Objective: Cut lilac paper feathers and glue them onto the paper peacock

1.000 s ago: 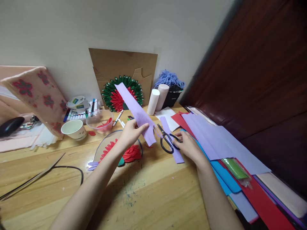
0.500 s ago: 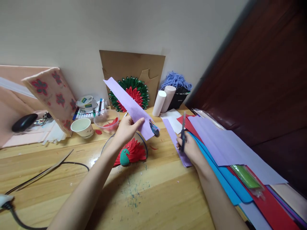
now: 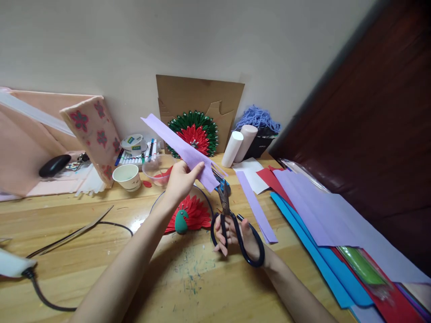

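Note:
My left hand (image 3: 182, 179) pinches a long strip of light purple paper (image 3: 178, 146) between thumb and fingers, above the table. Fingers through the handles, my right hand (image 3: 240, 233) holds black-handled scissors (image 3: 225, 204). The blades are slightly apart and point up beside the lower right end of the strip. Behind that end a dark blue-and-black tool, partly hidden, lies on the table. Under my left forearm is a round hoop with a red layered-petal peacock (image 3: 193, 213) that has a green head. A second purple strip (image 3: 256, 208) lies flat to the right.
Stacked coloured sheets (image 3: 336, 224) cover the right side. Behind stand white rolls (image 3: 233, 149), blue yarn (image 3: 257, 119) and a cardboard panel (image 3: 202, 92) with a green-and-red flower. At left are a paper cup (image 3: 127, 177), a clear bowl (image 3: 158, 170), markers and a corded glue gun (image 3: 15, 264).
My right hand has moved left from the loose purple strip, bringing the scissors up near the held strip, with the handles now spread. My left hand still grips its strip. The view has shifted slightly.

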A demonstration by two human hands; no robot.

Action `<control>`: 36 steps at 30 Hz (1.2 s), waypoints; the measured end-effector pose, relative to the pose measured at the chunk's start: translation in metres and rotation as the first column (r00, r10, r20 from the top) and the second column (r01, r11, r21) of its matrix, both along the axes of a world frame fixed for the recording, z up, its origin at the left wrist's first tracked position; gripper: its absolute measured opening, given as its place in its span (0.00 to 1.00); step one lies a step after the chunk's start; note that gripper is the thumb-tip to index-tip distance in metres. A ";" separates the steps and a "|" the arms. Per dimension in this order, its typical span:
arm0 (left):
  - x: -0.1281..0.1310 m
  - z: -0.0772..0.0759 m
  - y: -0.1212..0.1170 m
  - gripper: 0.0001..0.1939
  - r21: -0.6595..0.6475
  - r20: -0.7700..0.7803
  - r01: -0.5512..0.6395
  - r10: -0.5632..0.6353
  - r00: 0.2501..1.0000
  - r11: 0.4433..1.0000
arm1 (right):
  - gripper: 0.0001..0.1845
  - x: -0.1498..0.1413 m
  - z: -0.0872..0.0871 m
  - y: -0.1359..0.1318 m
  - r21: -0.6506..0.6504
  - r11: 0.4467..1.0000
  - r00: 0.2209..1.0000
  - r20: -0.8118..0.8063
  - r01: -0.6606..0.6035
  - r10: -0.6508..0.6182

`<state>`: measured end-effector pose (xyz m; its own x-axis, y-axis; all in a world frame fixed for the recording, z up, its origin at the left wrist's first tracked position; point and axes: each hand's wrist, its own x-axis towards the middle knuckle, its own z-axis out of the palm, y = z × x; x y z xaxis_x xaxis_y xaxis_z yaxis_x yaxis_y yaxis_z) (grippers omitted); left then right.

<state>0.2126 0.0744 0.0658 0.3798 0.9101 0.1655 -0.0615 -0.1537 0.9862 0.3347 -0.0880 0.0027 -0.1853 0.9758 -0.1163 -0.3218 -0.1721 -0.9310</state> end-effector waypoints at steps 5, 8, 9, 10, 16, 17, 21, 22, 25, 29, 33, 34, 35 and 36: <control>0.010 -0.002 -0.014 0.16 0.020 -0.086 0.032 -0.030 0.996 0.999 | 0.40 0.001 -0.002 0.001 0.010 1.000 1.000 0.026 0.015 -0.016; 0.012 -0.003 -0.018 0.16 0.036 -0.119 0.044 -0.039 0.992 0.998 | 0.40 0.002 -0.002 0.001 0.007 1.000 0.999 0.039 0.021 -0.021; 0.012 -0.003 -0.018 0.16 0.045 -0.128 0.039 -0.033 0.991 0.998 | 0.41 0.002 -0.002 0.001 0.009 0.999 0.999 0.043 0.031 -0.031; 0.013 -0.003 -0.018 0.16 0.052 -0.135 0.034 -0.027 0.991 0.998 | 0.41 0.001 -0.003 0.001 0.010 0.999 0.998 0.047 0.040 -0.041; 0.013 -0.005 -0.017 0.16 0.046 -0.125 0.048 -0.042 0.991 0.998 | 0.43 -0.003 -0.008 0.001 0.028 0.995 0.993 0.067 0.098 -0.099; 0.013 -0.006 -0.017 0.16 0.047 -0.132 0.045 -0.038 0.990 0.998 | 0.42 -0.004 -0.010 0.001 0.035 0.994 0.992 0.064 0.106 -0.108; 0.013 -0.008 -0.016 0.17 0.080 -0.150 0.021 -0.009 0.989 0.997 | 0.41 -0.007 -0.013 0.001 0.027 0.992 0.992 0.019 0.126 -0.127; 0.012 -0.008 -0.015 0.17 0.088 -0.145 0.021 -0.008 0.989 0.996 | 0.41 -0.007 -0.012 0.001 0.021 0.992 0.992 0.009 0.125 -0.125; 0.012 -0.009 -0.014 0.17 0.097 -0.138 0.029 -0.016 0.990 0.995 | 0.40 -0.009 -0.010 0.002 -0.005 0.992 0.992 -0.006 0.124 -0.124; 0.011 -0.008 -0.014 0.16 0.094 -0.135 0.032 -0.019 0.991 0.995 | 0.40 -0.012 -0.008 0.002 -0.046 0.990 0.991 -0.009 0.131 -0.132; 0.011 -0.009 -0.014 0.15 0.118 -0.098 0.028 -0.017 0.995 0.993 | 0.37 -0.011 -0.007 0.002 -0.067 0.987 0.989 0.017 0.144 -0.144; 0.011 -0.009 -0.013 0.15 0.128 -0.095 0.025 -0.013 0.995 0.991 | 0.36 -0.011 -0.006 0.001 -0.076 0.987 0.990 0.032 0.142 -0.140; 0.011 -0.010 -0.013 0.14 0.136 -0.094 0.023 -0.011 0.996 0.990 | 0.36 -0.011 -0.005 0.001 -0.088 0.986 0.989 0.045 0.142 -0.138; 0.011 -0.010 -0.012 0.14 0.141 -0.092 0.025 -0.012 0.996 0.990 | 0.35 -0.011 -0.004 0.001 -0.100 0.985 0.989 0.054 0.140 -0.136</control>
<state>0.2236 0.0620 0.0553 0.4160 0.8725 0.2564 0.0231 -0.2920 0.9561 0.3240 -0.0873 -0.0011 -0.0417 0.9739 -0.2230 -0.3058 -0.2249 -0.9252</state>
